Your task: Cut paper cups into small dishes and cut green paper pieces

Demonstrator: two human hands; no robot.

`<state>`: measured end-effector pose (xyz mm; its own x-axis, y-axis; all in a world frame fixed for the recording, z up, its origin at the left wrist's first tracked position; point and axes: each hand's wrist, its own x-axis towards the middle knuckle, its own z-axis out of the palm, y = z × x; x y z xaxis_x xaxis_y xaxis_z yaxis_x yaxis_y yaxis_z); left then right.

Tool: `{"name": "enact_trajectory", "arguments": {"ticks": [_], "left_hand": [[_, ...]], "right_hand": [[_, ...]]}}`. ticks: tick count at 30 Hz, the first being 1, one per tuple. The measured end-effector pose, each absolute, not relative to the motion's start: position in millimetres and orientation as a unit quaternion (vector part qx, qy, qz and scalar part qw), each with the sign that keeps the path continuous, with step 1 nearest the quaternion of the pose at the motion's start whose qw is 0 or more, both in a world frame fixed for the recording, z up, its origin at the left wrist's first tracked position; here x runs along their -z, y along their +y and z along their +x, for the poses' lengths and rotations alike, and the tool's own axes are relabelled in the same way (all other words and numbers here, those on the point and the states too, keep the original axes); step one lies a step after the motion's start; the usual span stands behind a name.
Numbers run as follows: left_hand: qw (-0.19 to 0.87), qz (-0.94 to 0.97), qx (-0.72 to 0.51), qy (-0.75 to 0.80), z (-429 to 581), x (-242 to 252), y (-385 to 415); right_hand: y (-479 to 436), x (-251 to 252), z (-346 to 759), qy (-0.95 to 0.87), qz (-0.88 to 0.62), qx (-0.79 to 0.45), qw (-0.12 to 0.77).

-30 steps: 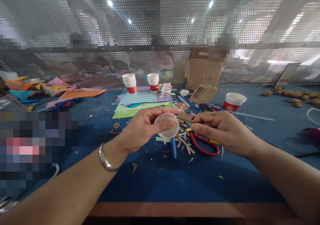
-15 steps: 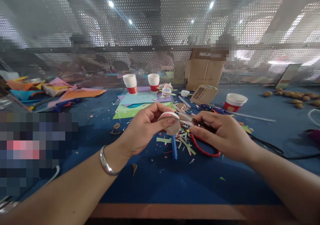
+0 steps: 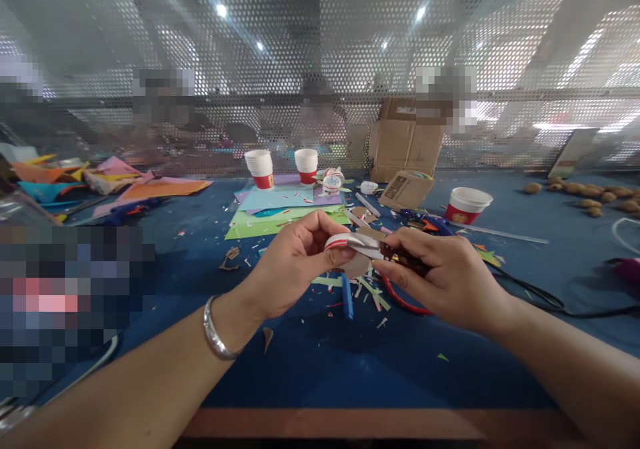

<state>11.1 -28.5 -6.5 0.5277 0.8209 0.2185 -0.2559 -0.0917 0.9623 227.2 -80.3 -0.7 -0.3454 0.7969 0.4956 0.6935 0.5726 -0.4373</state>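
We see both hands near the middle of the frame, raised over the blue table (image 3: 320, 369). Left hand (image 3: 295, 262), silver bracelet (image 3: 216, 329) on its wrist, is closed in a pinch: thumb on the near face, fingers curled behind, gripping the white paper piece (image 3: 356, 267). That piece sits just about frame center, tilted, round with a red-striped rim, looks like a cup base.

Right hand (image 3: 440, 272), right of center, is curled closed around the dark handle of a cutting tool (image 3: 369, 246); its pale metal end meets the piece's right edge. We can't tell how far apart the blades are.

Below the hands, center: paper scraps (image 3: 373, 292), a blue stick (image 3: 347, 296), and a red handle (image 3: 400, 299) partly hidden under the right hand.

Upper middle: two cup stacks (image 3: 260, 169) behind colored sheets (image 3: 280, 199), with round white pieces (image 3: 333, 181) just right of them. Right of those, we have a cardboard box (image 3: 407, 142), upright, and a red-and-white cup (image 3: 470, 206). Brown lumps (image 3: 590, 188) lie at the right edge, crumpled colored paper (image 3: 150, 186) at left.
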Motion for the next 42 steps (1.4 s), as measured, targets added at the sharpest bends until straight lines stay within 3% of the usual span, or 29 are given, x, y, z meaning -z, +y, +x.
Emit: {"name": "enact_trajectory", "arguments": {"ticks": [8, 22, 42], "left_hand": [[0.664, 0.577, -0.41, 0.239, 11.7, 4.8, -33.6], [0.67, 0.58, -0.404, 0.228, 12.0, 0.1, -35.9], [0.644, 0.596, -0.387, 0.283, 10.0, 0.2, -34.1]], "right_hand": [[-83.3, -0.4, 229.1, -0.829, -0.435, -0.072, 0.343], [-81.1, -7.2, 230.4, -0.802, -0.464, -0.172, 0.335], [-73.9, -3.6, 234.2, -0.821, -0.45, -0.168, 0.308]]}}
